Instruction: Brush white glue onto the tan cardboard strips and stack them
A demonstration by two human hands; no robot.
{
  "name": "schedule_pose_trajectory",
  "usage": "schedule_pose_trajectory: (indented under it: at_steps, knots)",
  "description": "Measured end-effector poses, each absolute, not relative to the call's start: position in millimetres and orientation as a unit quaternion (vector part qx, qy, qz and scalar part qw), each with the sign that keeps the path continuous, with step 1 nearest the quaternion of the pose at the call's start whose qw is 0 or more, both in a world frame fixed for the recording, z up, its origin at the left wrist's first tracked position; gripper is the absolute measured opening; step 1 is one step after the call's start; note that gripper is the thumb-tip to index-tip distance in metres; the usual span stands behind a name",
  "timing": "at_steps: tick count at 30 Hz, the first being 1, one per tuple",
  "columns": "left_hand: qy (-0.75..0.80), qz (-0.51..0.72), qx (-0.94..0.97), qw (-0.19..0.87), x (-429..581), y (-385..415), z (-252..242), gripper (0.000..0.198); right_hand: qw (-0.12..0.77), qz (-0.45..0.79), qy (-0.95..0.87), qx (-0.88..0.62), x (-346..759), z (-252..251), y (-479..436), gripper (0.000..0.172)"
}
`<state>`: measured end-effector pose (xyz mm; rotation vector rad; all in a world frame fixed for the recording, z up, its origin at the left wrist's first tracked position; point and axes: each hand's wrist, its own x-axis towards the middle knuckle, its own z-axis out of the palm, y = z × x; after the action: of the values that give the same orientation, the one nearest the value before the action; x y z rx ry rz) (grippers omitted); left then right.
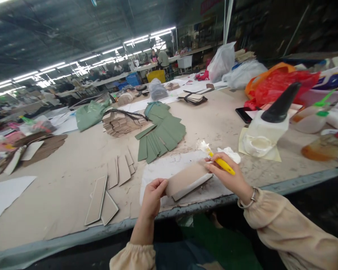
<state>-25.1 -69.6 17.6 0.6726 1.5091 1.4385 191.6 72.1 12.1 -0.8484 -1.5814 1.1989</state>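
Note:
My left hand point(152, 197) pinches the left end of a thin beige rectangular panel point(186, 178) between thumb and fingers. A yellow-handled brush point(224, 165) with white paste on its bristles is in my right hand point(229, 176), whose fingertips also touch the panel's right end. The panel is slightly blurred and tilted above another pale-edged panel point(193, 187) on a white sheet point(153, 172). White paste or a crumpled white lump point(231, 153) lies just beyond my right hand. Left of the sheet are several loose beige panels point(96, 200), some overlapping.
Fanned green pieces point(166, 135) and a bundled beige stack point(122, 123) lie farther back. A cut-open white jug point(270, 131) with a black horn-shaped top stands at right, near a phone point(244, 114), squeeze bottles point(312, 118) and a red plastic bag point(284, 88). The table edge point(115, 229) runs in front.

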Motion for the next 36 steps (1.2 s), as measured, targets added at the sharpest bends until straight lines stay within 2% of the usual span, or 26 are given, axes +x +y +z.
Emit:
schedule_pose_trajectory:
  at_steps: [3,8,11,15,22,36]
  knots:
    - [0.647,0.559,0.308,0.418,-28,-70,14,0.034,0.476,0.437,-0.662,-0.380,194,12,78,0.028]
    - [0.784,0.392,0.423,0.230,-42,-76,6,0.023,0.479,0.435,-0.652,-0.395,205,11,92,0.031]
    - [0.789,0.298,0.486,0.230,-45,-79,5,0.017,0.444,0.456,-0.662,-0.396,208,7,95,0.030]
    - [0.771,0.249,0.546,0.215,-43,-81,4,0.013,0.403,0.436,-0.700,-0.397,206,-1,92,0.026]
    - [0.735,0.224,0.598,0.228,-45,-80,0,0.013,0.371,0.425,-0.728,-0.390,201,-4,89,0.024]
    - [0.750,0.200,0.590,0.221,-41,-78,1,0.007,0.340,0.314,-0.799,-0.384,200,-10,94,0.018]
